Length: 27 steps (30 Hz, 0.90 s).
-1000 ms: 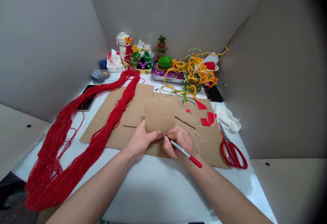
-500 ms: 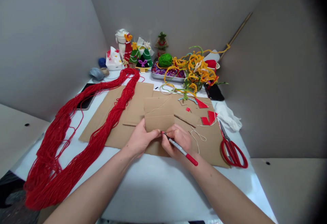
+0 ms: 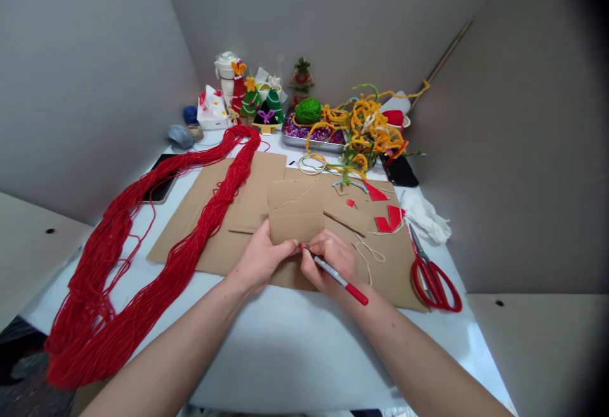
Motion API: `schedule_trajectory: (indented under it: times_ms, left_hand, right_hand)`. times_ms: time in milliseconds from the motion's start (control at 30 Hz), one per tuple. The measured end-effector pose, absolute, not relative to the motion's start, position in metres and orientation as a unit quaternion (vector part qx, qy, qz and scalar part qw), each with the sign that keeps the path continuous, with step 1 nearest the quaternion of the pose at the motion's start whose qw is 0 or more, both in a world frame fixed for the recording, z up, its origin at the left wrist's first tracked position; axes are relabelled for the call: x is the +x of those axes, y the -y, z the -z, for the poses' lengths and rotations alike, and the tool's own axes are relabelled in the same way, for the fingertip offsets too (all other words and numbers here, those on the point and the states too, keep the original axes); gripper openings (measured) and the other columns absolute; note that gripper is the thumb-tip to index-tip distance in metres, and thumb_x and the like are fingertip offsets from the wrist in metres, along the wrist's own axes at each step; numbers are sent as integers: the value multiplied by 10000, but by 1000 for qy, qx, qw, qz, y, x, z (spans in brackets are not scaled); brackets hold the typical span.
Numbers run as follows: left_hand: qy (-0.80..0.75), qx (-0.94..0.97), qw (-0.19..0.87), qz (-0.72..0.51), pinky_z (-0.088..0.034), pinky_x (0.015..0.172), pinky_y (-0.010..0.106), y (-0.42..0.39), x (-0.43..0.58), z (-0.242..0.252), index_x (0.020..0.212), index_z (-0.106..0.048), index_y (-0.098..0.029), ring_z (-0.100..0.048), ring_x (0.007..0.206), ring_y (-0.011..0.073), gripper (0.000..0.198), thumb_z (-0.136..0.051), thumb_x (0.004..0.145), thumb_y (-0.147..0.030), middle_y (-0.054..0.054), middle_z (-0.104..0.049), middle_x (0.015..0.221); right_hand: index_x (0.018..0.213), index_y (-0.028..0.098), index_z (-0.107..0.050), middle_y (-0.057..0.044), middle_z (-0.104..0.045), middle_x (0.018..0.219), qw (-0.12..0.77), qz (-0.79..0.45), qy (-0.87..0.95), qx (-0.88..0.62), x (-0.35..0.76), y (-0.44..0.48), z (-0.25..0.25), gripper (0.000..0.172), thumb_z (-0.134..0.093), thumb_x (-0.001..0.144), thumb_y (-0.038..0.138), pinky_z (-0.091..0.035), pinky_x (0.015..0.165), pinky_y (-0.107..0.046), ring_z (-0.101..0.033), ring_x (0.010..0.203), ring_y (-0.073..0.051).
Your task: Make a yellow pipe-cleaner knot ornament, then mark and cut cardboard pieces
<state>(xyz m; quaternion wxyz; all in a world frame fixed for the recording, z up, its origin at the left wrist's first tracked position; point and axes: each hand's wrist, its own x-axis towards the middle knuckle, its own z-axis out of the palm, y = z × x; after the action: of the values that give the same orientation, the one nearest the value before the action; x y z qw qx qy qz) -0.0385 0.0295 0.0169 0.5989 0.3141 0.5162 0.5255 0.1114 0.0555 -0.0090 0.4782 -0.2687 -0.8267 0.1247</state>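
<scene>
Nudged up-left vs. earlier: 1 red marker (image 3: 339, 279), long axis diagonal, tip aimed up-left at 1 cardboard sq. (image 3: 295, 212), prob. touching; left hand (image 3: 264, 257) clamping sq., right hand (image 3: 330, 264) pinching marker, both close together.

Scissors (image 3: 431, 277) lie right of the cardboard sheets (image 3: 219, 245), with yarn (image 3: 109, 315) left.

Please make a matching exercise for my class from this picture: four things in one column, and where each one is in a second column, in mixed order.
Things:
1. Marker
2. Cardboard square
3. Scissors
4. Green yarn ball

Places:
A. In the metal tray
B. Held in the right hand
C. To the right of the cardboard sheet
D. Held at its lower edge by the left hand

Right pairs: 1-B, 2-D, 3-C, 4-A
</scene>
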Motion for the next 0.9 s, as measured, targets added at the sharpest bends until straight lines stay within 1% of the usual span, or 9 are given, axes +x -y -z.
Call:
schedule_trajectory:
  times_ms: [367,533,733,900]
  left_hand:
    - [-512,321,599,-525,-496,859,370,-30,-39,-18,1046,-544,-178,-641,963,227,417,-680,655,-125,81,-691,1044]
    - [-515,315,599,-526,-487,878,385,-30,-39,-18,1045,-551,-183,-635,982,232,431,-689,639,-129,83,-687,1065]
    - [-510,312,606,-526,-490,875,392,-30,-38,-18,1042,-542,-179,-643,949,228,431,-688,640,-126,86,-686,1052]
    - [-514,312,602,-526,-493,875,383,-30,-38,-19,1049,-535,-166,-641,956,229,429,-683,649,-116,97,-681,1060]
  right_hand:
    - [798,239,-400,-13,-562,681,482,-134,823,-271,112,-55,12,222,-572,770,100,-451,574,-295,-507,604,-151]
    - [779,239,-407,-10,-560,676,475,-135,823,-281,111,-55,14,194,-563,782,124,-452,579,-297,-516,606,-151]
    - [767,238,-406,-8,-545,666,474,-131,823,-282,111,-55,14,191,-557,785,123,-444,562,-289,-508,602,-147]
    - [786,235,-410,-13,-561,685,477,-141,822,-278,112,-55,14,204,-569,780,108,-457,584,-296,-520,619,-150]
